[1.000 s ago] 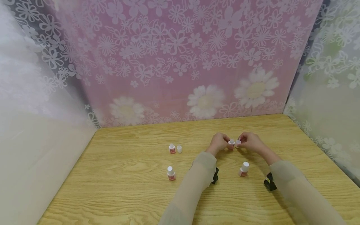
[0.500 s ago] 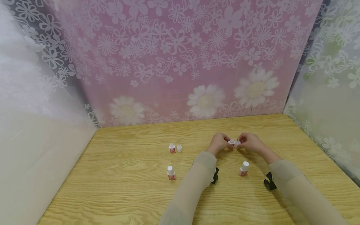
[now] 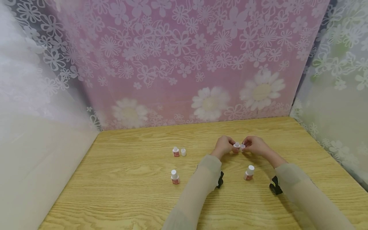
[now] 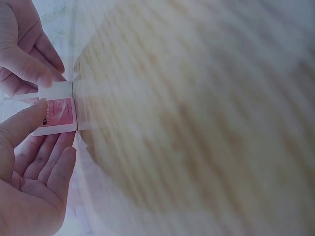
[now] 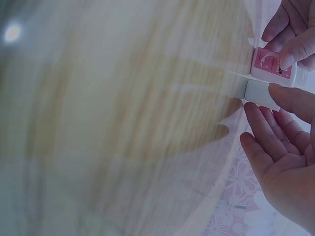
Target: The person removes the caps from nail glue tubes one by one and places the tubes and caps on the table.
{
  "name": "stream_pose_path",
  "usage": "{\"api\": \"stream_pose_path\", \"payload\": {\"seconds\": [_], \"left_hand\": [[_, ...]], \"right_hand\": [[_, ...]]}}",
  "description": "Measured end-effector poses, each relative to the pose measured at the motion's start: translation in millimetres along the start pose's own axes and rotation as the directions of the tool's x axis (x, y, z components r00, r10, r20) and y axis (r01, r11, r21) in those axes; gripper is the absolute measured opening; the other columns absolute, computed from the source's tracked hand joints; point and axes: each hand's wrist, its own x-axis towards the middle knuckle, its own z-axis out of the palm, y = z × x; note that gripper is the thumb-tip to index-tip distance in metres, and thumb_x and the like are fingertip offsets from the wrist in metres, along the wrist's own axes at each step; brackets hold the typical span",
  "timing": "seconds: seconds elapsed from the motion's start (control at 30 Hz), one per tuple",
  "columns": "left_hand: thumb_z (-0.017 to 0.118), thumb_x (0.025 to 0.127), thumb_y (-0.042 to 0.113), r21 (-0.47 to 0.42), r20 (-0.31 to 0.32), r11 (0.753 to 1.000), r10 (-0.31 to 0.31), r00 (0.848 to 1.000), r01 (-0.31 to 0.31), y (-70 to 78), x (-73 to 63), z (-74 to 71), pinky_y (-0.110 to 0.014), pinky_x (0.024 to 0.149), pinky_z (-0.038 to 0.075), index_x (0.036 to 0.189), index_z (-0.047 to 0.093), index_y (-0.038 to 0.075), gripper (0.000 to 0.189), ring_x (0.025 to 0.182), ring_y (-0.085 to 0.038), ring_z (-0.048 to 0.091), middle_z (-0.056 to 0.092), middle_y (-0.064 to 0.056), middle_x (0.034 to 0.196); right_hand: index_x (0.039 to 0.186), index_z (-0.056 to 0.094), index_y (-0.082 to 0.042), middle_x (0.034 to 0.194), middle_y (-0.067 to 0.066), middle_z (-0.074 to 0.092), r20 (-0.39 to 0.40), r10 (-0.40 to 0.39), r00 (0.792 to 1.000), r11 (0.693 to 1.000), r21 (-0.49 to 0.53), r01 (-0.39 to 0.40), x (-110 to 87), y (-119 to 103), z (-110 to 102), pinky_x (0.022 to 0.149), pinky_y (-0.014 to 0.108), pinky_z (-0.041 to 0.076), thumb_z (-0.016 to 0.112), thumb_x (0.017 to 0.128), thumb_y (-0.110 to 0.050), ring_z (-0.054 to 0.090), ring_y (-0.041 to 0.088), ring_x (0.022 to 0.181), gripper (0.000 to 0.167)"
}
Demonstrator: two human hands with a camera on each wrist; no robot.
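Observation:
At the back right of the table, my left hand (image 3: 223, 145) pinches a small white bottle (image 4: 60, 114) with a pink label between thumb and fingers. The bottle stands upright and uncapped, its narrow neck showing in the head view. Close against its right side is a white cap (image 5: 262, 94), which my right hand (image 3: 256, 145) holds between thumb and fingertips. This cap is upside down at the tabletop, hollow side up, and a thin stem (image 4: 22, 97) sticks out of it in the left wrist view.
Further left, another uncapped bottle (image 3: 176, 152) stands beside its upturned cap (image 3: 183, 152). Nearer the front are two capped bottles, one at left (image 3: 175, 177) and one at right (image 3: 249, 173), between my forearms. A pink flowered curtain (image 3: 184, 64) closes off the table's back edge.
The cap in my right hand has shifted slightly left, closer to the bottle. My left hand and its bottle have stayed in place.

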Motion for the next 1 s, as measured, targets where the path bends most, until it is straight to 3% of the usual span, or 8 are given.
{"api": "stream_pose_path", "payload": {"seconds": [0.43,0.73,1.0], "left_hand": [[0.079,0.065,0.01,0.033,-0.006,0.999,0.008,1.0,-0.008,-0.5,1.0,1.4,-0.022,0.053,0.04,0.077,0.065,0.007,0.019,0.058,-0.009,0.047,0.055,0.004,0.066],[0.078,0.067,0.015,0.024,-0.062,0.999,0.043,0.997,-0.041,4.3,-8.8,-9.1,-0.024,0.071,0.044,0.101,0.064,0.005,0.038,0.087,-0.013,0.055,0.061,0.001,0.094],[0.075,0.072,0.02,-0.051,-0.081,0.995,0.079,0.994,-0.083,10.6,-24.3,-19.0,-0.025,0.08,0.043,0.108,0.061,0.008,0.041,0.103,-0.015,0.052,0.059,0.0,0.108]], "right_hand": [[0.092,0.055,0.006,0.086,0.014,0.059,-0.006,-0.001,1.0,1.0,0.019,0.001,-4.0,-4,-2,0.07,0.038,0.045,0.067,0.077,-0.007,0.057,0.027,0.081,0.024],[0.119,0.044,0.011,0.111,0.027,0.05,-0.047,0.008,0.999,0.994,0.107,-0.003,-17.1,-12,-4,0.081,0.046,0.041,0.062,0.083,-0.015,0.048,0.039,0.102,0.048],[0.123,0.04,0.009,0.121,0.03,0.043,-0.125,-0.008,0.992,0.98,0.198,0.033,-36.8,-25,-13,0.089,0.051,0.032,0.058,0.087,-0.019,0.039,0.043,0.111,0.05]]}}
